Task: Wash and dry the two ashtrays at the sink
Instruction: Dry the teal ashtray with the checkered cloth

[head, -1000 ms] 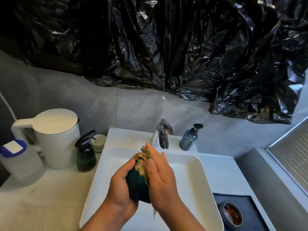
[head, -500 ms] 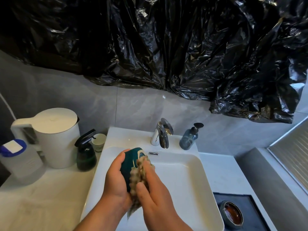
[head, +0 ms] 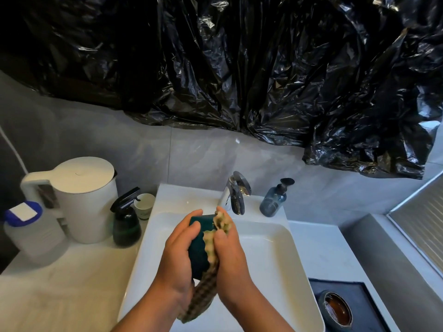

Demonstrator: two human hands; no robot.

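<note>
Over the white sink [head: 275, 255] my left hand [head: 178, 257] grips a dark teal ashtray [head: 197, 250], held on edge with its rim toward the tap. My right hand [head: 231, 255] presses a beige, waffle-textured cloth [head: 211, 240] against the ashtray's right side; the cloth's tail hangs down between my wrists. A second ashtray [head: 336, 310], round with a brown inside, sits on a dark mat [head: 364, 298] at the lower right.
The chrome tap [head: 237, 192] stands behind the basin with a blue soap pump bottle [head: 273, 202] to its right. On the left counter are a white kettle [head: 79, 200], a dark spray bottle [head: 125, 221], a small cup [head: 144, 204] and a clear plastic jug [head: 28, 231]. Black plastic sheeting [head: 239, 68] hangs above.
My right hand has slid the cloth back up along the ashtray after dropping lower half a second ago. My left hand has turned the ashtray slightly while keeping hold of it.
</note>
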